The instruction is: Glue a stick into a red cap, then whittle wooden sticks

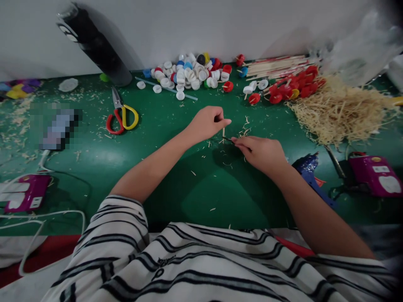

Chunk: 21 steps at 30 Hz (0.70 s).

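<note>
My left hand [210, 121] is closed, pinching a short wooden stick [223, 131] that points down at the green tabletop. Between the fingers of my right hand [262, 153] is a thin dark blade [227, 139], its tip at the lower end of the stick. Most of the blade is covered by my fingers, so its full shape is hidden. Curled wood shavings [244, 128] lie on the table around both hands.
Scissors [121, 115] with red and yellow handles and a black bottle [100, 50] are on the left. Bottle caps [189, 75] are heaped behind my hands. Red caps on sticks [288, 88], a shavings pile [340, 109] and a blue glue gun [310, 176] lie right.
</note>
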### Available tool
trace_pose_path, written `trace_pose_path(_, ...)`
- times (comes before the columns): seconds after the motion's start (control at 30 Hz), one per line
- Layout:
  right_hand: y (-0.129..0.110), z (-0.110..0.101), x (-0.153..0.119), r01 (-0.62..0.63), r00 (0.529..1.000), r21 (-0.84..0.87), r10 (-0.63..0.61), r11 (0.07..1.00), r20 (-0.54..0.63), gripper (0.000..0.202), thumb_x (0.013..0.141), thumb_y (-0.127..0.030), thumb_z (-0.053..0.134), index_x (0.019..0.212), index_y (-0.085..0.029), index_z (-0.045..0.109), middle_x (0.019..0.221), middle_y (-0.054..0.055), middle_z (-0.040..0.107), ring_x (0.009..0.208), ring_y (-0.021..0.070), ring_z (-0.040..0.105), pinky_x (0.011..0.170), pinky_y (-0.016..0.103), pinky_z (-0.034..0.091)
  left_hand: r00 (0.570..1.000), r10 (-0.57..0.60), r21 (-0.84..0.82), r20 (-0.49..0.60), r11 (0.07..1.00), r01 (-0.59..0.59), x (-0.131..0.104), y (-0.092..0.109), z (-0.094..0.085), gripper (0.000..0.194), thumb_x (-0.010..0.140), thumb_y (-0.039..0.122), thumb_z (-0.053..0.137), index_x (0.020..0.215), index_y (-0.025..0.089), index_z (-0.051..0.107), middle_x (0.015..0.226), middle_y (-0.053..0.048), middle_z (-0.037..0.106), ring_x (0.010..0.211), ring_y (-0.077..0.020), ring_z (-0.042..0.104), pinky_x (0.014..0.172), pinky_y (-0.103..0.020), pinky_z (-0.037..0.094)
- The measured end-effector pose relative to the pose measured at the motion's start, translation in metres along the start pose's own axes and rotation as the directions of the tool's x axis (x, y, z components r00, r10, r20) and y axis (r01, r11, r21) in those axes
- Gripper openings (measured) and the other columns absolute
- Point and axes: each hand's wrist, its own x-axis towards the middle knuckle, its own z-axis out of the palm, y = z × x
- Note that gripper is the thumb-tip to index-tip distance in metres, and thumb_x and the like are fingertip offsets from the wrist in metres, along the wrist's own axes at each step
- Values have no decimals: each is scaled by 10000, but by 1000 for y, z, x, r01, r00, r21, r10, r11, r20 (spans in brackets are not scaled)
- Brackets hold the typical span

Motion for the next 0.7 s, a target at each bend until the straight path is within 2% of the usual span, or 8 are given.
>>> trace_pose_path(0.13,-1,2,5,-18,996,11,19,1000,-81,371,1110,-386,470,1223,-352,822,1231,-43,840,1004,185,785,584,316,352,999,36,-3,-22,999,-36,2,0,5,449,951,152,719,651,221,391,652,37,489,625,-108,415,647,-321,300)
trace_pose_path(0.27,-4,3,4,-30,999,11,30,999,-26,353,1098,-361,484,1210,-334,817,1220,-31,843,970,192,777,579,316,338,999,25,10,-39,1000,-24,4,-2,8,457,947,157,722,645,222,386,634,39,474,614,-111,408,636,-325,286)
trace_pose_path(0.47,-9,2,-2,1,997,-79,5,997,78,390,1120,-384,451,1126,-293,830,1166,1,851,863,181,749,565,321,232,999,13,21,-48,1000,-12,1,-2,6,465,935,148,729,639,228,379,618,45,455,598,-114,385,627,-329,266)
trace_pose_path(0.53,-10,1,-1,-16,999,-91,20,996,45,408,1128,-398,435,1152,-298,830,1143,7,853,851,178,744,568,319,234,999,22,28,-43,999,-21,0,1,5,473,935,146,728,637,229,370,626,43,456,609,-118,395,634,-327,273)
trace_pose_path(0.7,-9,0,6,-50,995,-34,47,998,-85,417,1133,-403,418,1229,-313,813,1161,17,850,950,180,758,601,298,336,997,65,55,-52,997,-62,0,2,8,500,958,144,703,644,237,326,649,44,413,637,-127,393,655,-331,269)
